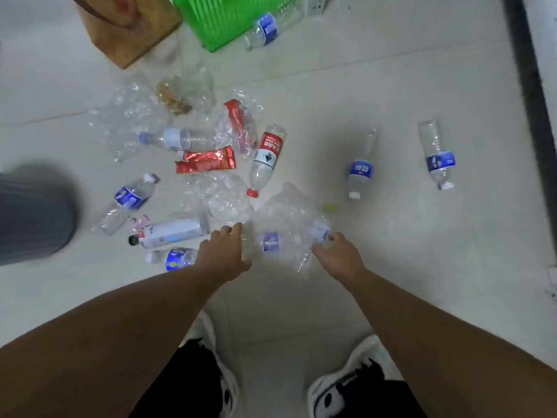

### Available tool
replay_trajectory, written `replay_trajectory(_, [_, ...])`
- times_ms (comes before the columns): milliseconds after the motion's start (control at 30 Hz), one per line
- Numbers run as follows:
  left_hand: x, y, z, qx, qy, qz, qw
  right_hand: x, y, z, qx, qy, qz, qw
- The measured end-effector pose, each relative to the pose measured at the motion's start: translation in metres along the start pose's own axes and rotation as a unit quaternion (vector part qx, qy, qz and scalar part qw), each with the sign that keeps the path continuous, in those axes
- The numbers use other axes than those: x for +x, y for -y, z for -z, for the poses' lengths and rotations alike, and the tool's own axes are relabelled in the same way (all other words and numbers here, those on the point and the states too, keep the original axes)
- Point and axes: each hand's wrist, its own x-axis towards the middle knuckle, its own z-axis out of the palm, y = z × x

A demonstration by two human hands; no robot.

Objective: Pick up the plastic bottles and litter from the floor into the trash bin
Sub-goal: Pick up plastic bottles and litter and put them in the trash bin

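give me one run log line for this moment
left hand: on clear bottle | right hand: at its cap end | grip: unclear | green basket: far

Pale tiled floor [391, 95] with faint grout lines fills the view; a dark strip [526, 86] runs along it at two o'clock, a brown wooden box [120, 34] sits at eleven o'clock, soft shadows under even light

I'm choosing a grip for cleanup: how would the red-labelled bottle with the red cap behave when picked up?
The red-labelled bottle looks empty, so probably light. It lies on its side on smooth floor, so a nudge may roll it. Its thin clear wall likely dents under a squeeze.
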Motion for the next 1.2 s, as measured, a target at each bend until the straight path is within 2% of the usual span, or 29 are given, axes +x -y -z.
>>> replay_trajectory(133, [0.046,0.012,-0.056,0.010,-0.036,0.002,0.999,0.060,-0.016,-0.028,0.017,-0.023,-0.039,0.999])
replay_trajectory(267, [0.078,0.021,-0.096,0.020,-0.132,-0.061,0.989,0.095,-0.018,-0.058,0.024,-0.048,-0.047,0.997])
replay_trajectory(400, [0.095,0.019,-0.099,0.000,-0.106,-0.058,0.993,0.118,-0.015,-0.071,0.063,-0.077,-0.045,0.994])
replay_trajectory(567, [0.086,0.017,-0.067,0.064,-0.053,0.025,0.996,0.106,-0.020,-0.047,0.043,-0.125,-0.040,0.990])
replay_trajectory(767, [0.032,0.013,-0.028,0.084,0.005,0.044,0.996,0.072,-0.009,0.017,-0.029,-0.064,0.005,0.997])
replay_trajectory(900, [0.009,0.028,-0.007,0.072,0.018,0.016,0.997,0.070,0.019,0.056,-0.036,-0.079,0.057,0.995])
replay_trajectory(967, [-0.002,0.041,0.007,0.051,-0.004,-0.018,0.999,0.070,0.034,0.065,-0.035,-0.091,0.080,0.992])
replay_trajectory(1033, [-0.013,0.056,0.019,0.015,-0.032,-0.017,0.999,0.070,0.049,0.066,-0.032,-0.090,0.111,0.989])
replay_trajectory(1133, [-0.028,0.073,0.034,-0.093,-0.089,0.049,0.990,0.070,0.066,0.059,-0.049,-0.073,0.155,0.984])
replay_trajectory(1200, [-0.039,0.079,0.037,-0.184,-0.134,0.110,0.967,0.065,0.072,0.053,-0.057,-0.061,0.167,0.982])
